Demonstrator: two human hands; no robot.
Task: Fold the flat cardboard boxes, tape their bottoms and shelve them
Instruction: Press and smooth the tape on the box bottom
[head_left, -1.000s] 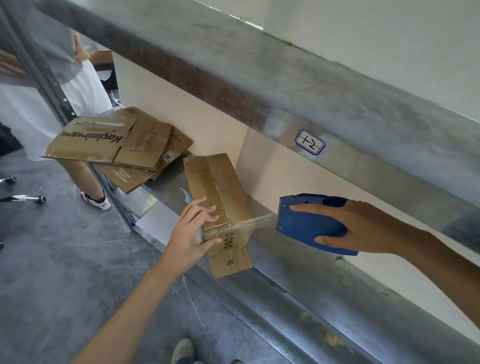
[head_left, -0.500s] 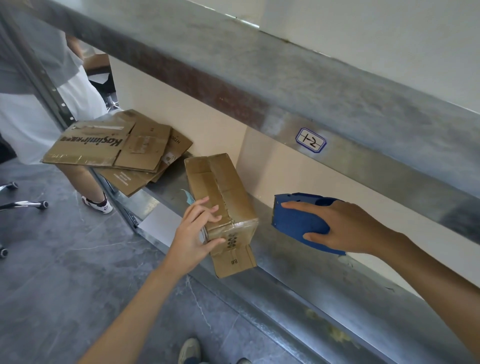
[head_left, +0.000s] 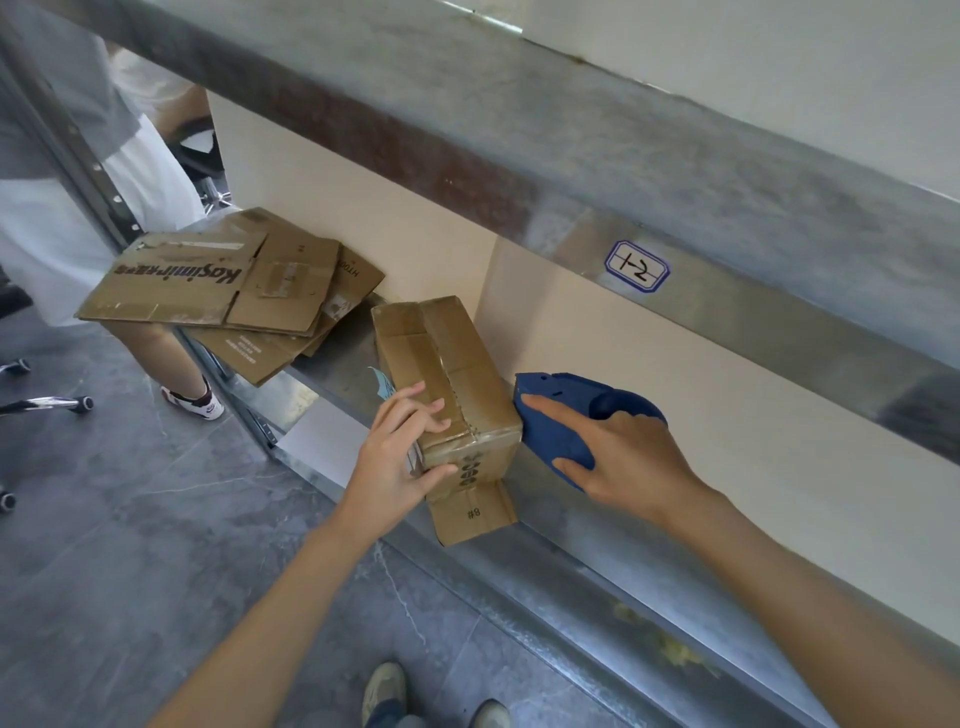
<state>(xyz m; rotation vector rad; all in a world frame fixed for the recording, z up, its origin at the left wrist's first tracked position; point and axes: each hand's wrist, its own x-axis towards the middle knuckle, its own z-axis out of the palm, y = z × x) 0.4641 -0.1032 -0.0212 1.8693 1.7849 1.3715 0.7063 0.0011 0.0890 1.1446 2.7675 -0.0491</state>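
Left grip (head_left: 400, 457) closed on the near corner of the folded box (head_left: 452, 358): the fingers (head_left: 415, 410) lay curled over the upper face and the thumb pressed against the near end panel. Right grip (head_left: 623, 462) held the blue tape dispenser (head_left: 571, 410) between an outstretched forefinger on its top and the thumb on its lower edge, with the palm over its rear. The dispenser's nose touched the right side of the box, just by the near corner.

The box lay on the metal shelf (head_left: 545, 566) with its closed face turned upward and its near end overhanging the shelf's front lip. One loose flap, printed "#8", hung below that end. Clear tape ran along the centre seam of the upper face and folded down over the near end. A small blue tag (head_left: 383, 385) showed at the box's left side.

Flat cardboard boxes (head_left: 208, 283) were stacked further left on the same shelf, apart from the folded one and projecting over its edge. A hand-written label (head_left: 636, 266) reading "1-2" was fixed to the upper shelf beam (head_left: 519, 156). Another person (head_left: 62, 218) stood at the left on the grey floor (head_left: 114, 545). The wearer's shoes (head_left: 384, 691) appeared at the lower edge.
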